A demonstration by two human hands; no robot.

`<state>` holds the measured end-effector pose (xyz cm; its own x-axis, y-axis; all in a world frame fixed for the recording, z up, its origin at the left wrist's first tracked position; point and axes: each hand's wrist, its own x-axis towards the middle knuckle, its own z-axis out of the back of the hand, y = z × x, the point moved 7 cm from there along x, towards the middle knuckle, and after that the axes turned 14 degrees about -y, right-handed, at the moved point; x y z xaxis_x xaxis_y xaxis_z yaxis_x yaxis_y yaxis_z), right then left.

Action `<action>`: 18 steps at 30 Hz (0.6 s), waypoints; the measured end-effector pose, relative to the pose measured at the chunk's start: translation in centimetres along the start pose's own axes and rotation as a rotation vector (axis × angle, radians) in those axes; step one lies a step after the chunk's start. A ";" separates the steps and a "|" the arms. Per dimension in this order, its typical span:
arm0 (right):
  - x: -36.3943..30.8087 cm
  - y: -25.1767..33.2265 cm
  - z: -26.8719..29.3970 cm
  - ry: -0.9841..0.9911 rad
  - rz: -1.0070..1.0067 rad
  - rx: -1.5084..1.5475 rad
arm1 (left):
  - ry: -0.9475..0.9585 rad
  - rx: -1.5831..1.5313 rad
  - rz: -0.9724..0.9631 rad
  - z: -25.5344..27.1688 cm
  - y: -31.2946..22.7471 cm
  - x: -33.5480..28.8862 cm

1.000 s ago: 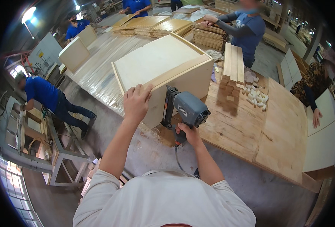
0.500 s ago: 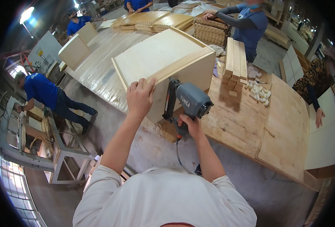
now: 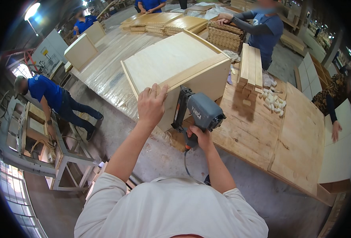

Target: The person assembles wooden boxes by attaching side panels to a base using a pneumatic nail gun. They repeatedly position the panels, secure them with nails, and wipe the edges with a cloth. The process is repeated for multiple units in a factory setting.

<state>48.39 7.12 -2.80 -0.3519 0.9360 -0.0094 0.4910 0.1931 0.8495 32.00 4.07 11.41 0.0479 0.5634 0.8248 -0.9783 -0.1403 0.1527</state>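
Observation:
A pale wooden box [image 3: 175, 57], like a shallow cabinet or drawer with a raised rim, rests on the workbench in front of me. My left hand [image 3: 151, 105] grips its near corner, fingers laid over the rim and thumb hidden. In my right hand [image 3: 199, 137] is a grey pneumatic nail gun [image 3: 205, 111], held by its handle, with an air hose [image 3: 186, 164] hanging below. The gun's long magazine side stands against the box's near side, just under the rim. Whether its nose touches the wood I cannot tell.
Wood strips [image 3: 250, 67] are stacked on the workbench [image 3: 247, 135], beside small white blocks [image 3: 273, 102]. Panel stacks [image 3: 171, 23] and another box [image 3: 80, 51] lie farther back. Co-workers stand around the bench; one in blue [image 3: 46, 93] leans over a metal frame [image 3: 70, 156] at left.
The view has shifted slightly, moving the bench and box a little right and down. Both my hands keep their holds. The co-worker at left has lowered an arm into the frame.

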 end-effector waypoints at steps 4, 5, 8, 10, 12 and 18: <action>-0.2 -0.3 -0.1 0.012 -0.014 0.032 | -0.016 0.001 0.003 0.1 0.1 -0.1; -0.2 -0.5 -0.1 0.013 -0.018 0.051 | -0.018 0.002 0.003 0.2 0.1 -0.1; -0.1 -1.1 0.0 0.006 -0.011 0.041 | -0.026 -0.016 0.002 0.2 0.1 0.1; -0.3 -1.1 -0.1 0.037 0.011 0.052 | -0.025 -0.019 0.001 0.3 0.0 0.1; -0.2 -0.8 -0.4 0.053 0.021 0.061 | -0.033 -0.019 0.006 0.3 0.2 0.1; -0.3 -0.9 -0.3 0.041 0.002 0.066 | -0.034 -0.013 0.007 0.1 0.3 0.1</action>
<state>47.80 6.58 -3.43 -0.3830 0.9236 0.0149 0.5425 0.2119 0.8129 31.79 3.95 11.58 0.0476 0.5346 0.8438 -0.9812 -0.1332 0.1397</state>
